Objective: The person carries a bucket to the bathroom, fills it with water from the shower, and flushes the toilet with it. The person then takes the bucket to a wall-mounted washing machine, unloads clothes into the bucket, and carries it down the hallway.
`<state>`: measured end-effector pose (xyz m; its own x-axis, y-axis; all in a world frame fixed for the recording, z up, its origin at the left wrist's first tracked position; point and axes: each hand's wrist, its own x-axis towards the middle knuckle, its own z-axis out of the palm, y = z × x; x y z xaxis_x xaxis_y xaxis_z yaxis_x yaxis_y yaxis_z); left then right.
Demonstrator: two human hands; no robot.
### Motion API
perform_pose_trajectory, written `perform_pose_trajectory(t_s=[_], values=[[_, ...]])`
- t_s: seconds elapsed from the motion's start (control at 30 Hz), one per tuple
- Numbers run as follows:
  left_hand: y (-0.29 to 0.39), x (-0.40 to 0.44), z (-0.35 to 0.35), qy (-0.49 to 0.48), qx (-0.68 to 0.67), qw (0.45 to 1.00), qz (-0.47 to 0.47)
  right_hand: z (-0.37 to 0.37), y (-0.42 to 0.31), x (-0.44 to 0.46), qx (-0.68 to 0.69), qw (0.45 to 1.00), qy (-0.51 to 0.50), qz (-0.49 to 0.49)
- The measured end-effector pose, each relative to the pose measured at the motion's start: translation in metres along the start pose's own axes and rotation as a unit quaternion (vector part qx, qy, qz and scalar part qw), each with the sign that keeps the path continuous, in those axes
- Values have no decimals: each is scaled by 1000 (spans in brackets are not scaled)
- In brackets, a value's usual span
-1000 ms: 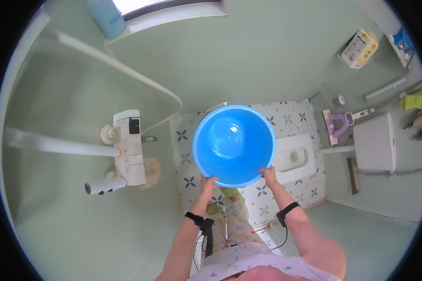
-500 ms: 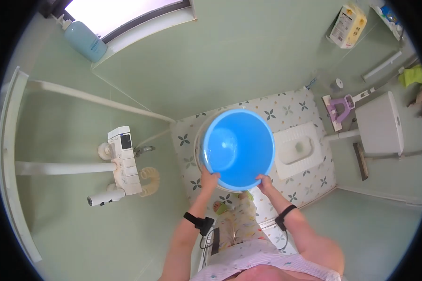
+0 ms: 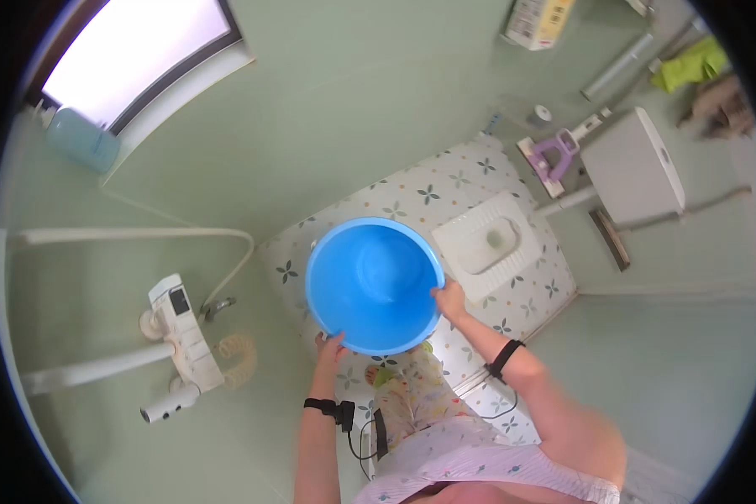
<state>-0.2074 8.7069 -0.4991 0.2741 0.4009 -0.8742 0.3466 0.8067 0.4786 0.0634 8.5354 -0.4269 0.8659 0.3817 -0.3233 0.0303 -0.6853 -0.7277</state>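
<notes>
Head view: patterned floor with a squat toilet set into it; white cistern at the wall to the right, shower unit at the wall to the left. Blue basin, held above the floor in front of the legs, its hollow facing up. Left hand, grasping the basin's right rim; right hand, grasping its lower-left rim. Black strap around the left forearm.

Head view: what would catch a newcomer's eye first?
Probably the big blue basin near the centre, its rim held by the left hand and right hand. Next, likely the bright window at upper left, then the white squat toilet in the patterned floor.
</notes>
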Motion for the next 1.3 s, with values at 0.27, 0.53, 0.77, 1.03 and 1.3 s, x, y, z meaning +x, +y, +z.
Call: perform_pose_trajectory(t_s=[0.27,0.53,0.77,1.03,1.3], values=[[21,93,-3,-3,120,983,142,-26,-80,9,-76,994,14,-80],[-24,24,10,-62,171,965,190,-75,-37,-31,-11,996,-1,-90],[25,43,42,-1,159,959,236,-63,-46,46,40,992,20,-116],[58,-24,35,6,262,936,234,-52,36,49,230,970,-79,1],[108,32,83,-6,276,913,301,4,144,105,56,980,-124,145]])
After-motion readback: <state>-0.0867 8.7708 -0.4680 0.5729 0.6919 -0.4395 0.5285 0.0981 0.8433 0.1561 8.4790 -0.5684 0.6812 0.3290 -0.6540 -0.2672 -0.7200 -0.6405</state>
